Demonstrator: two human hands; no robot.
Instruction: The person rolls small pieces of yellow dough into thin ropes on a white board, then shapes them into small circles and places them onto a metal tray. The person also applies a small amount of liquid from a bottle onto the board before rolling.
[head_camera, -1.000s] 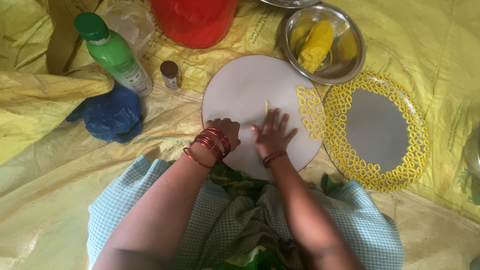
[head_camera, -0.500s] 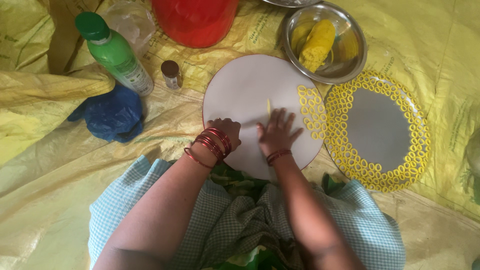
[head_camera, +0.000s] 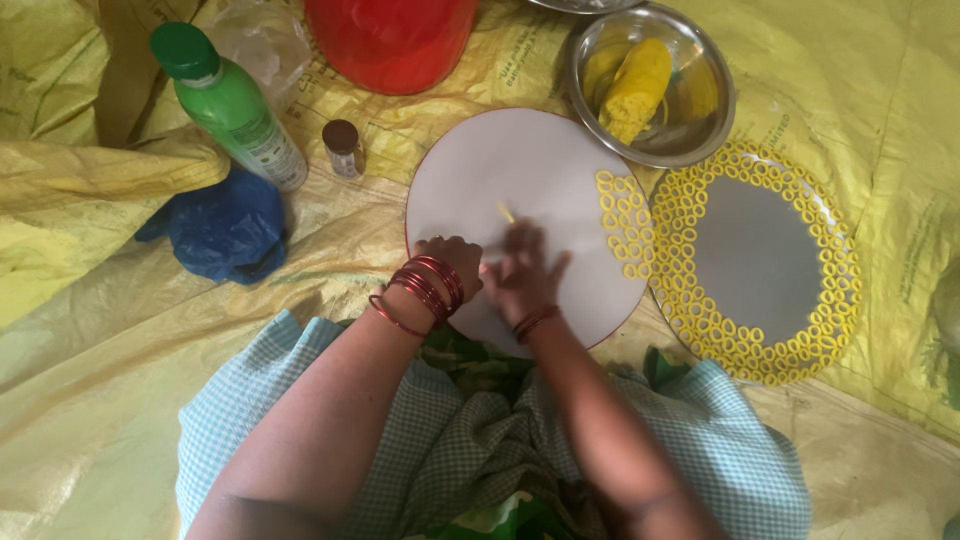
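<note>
Two bare hands are seen pressed on a round white board (head_camera: 520, 170) laid over a yellow sheet (head_camera: 120, 330) on the floor. The left hand (head_camera: 452, 262), its wrist ringed with red bangles (head_camera: 425, 288), is curled shut at the board's 7 o'clock edge; what, if anything, is pinched in its grip cannot be told. The right hand (head_camera: 522, 272) (blurred by motion) lies flat with fingers spread, just beside the left, and a thin yellow dough strip (head_camera: 506, 212) is seen at its fingertips near the board's centre. Small yellow dough rings (head_camera: 622, 220) are laid in rows along the board's 3 o'clock edge, and more rings line the rim of a round steel plate (head_camera: 760, 255) touching the board at 3 o'clock. A steel bowl (head_camera: 700, 120) holding a lump of yellow dough (head_camera: 635, 90) is set at 1 o'clock. A red vessel (head_camera: 390, 40) stands at 11 o'clock; a small brown-capped bottle (head_camera: 343, 148), a green bottle (head_camera: 232, 105) and a blue bag (head_camera: 220, 225) are ranged toward 9 o'clock.
</note>
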